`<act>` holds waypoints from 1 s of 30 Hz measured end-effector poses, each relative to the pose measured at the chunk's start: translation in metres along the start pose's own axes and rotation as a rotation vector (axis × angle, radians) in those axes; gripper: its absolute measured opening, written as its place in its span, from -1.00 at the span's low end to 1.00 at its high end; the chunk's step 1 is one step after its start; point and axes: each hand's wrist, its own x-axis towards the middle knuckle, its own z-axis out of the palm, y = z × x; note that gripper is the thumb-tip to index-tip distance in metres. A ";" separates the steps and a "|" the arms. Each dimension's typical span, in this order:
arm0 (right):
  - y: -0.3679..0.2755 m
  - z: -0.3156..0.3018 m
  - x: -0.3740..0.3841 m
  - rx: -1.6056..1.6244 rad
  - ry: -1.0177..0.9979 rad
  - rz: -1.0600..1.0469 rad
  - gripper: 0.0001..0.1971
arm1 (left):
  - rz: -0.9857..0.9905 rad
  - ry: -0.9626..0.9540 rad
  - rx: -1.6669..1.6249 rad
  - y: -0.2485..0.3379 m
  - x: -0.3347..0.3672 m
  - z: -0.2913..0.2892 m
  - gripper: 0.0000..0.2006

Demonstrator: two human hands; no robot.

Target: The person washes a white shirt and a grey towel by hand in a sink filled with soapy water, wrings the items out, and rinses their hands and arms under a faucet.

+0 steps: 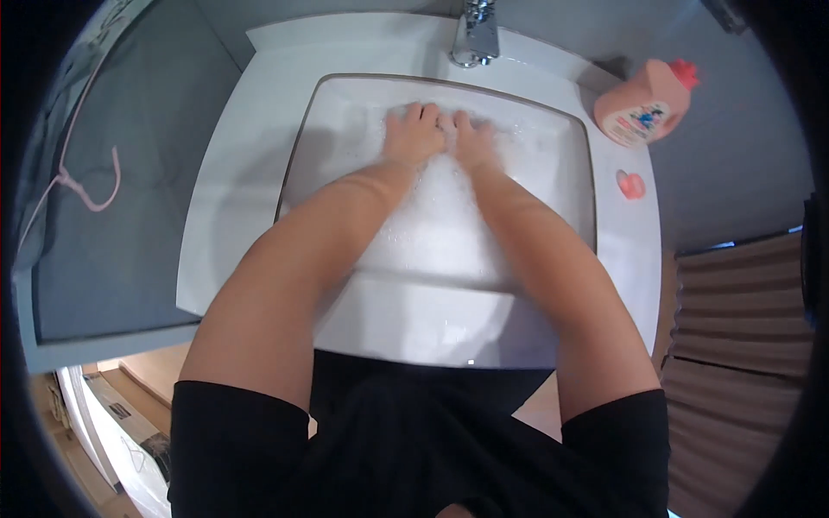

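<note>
Both of my hands are in white suds [432, 220] toward the far side of a white sink [574, 186]. My left hand [414, 135] has its fingers bent and closed, with the tips down in the foam. Just to its right, almost touching it, my right hand [475, 142] is curled in the same way and slightly blurred. Whatever lies under the fingers is white or covered by foam, and I cannot make it out.
A chrome faucet [477, 34] stands behind the basin. On the right of the white counter [226, 194] are a pink detergent bottle [643, 104] and a small pink cap [631, 185]. A pink hanger [91, 186] hangs at left; a brown pleated curtain [734, 319] is at right.
</note>
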 end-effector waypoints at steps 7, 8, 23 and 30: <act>-0.055 -0.082 -0.056 -0.528 -0.452 -0.256 -0.42 | 0.226 -0.388 -0.103 -0.031 -0.046 -0.069 -0.43; -0.047 -0.095 -0.067 -0.581 -0.548 -0.359 -0.41 | 0.310 -0.543 -0.100 -0.029 -0.060 -0.089 -0.35; -0.020 -0.116 -0.070 -0.600 -0.346 -1.218 -0.56 | 0.874 -0.109 0.268 -0.079 -0.050 -0.064 -0.49; 0.005 -0.042 -0.027 -0.854 -0.271 -1.111 -0.87 | 0.873 -0.084 0.281 -0.067 -0.004 -0.006 -0.53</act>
